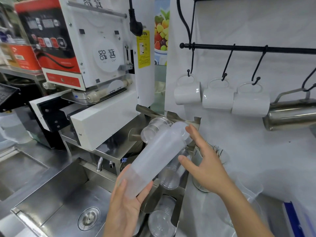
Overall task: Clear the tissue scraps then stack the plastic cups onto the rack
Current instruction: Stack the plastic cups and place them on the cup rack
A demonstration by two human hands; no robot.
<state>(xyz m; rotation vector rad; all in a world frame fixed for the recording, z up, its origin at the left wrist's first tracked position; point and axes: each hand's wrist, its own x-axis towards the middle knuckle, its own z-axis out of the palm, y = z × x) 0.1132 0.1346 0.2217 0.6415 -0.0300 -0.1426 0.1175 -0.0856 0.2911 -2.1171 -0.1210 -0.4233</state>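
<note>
A long stack of frosted plastic cups (153,156) lies tilted across the middle, its top end pointing up and right toward the steel cup rack (181,189). My left hand (126,204) grips the stack's lower end from below. My right hand (203,165) is spread beside the upper end, fingertips touching or nearly touching it. Clear plastic cups sit in the rack's slots: one at the top (154,129), one in the middle (171,177) and one at the bottom (162,219). No tissue scraps are visible.
A white cup-sealing machine (95,65) stands left of the rack. Below it is a steel sink (68,202). Three white mugs (218,100) and a steel jug (290,115) hang from a black rail (248,48) on the white wall to the right.
</note>
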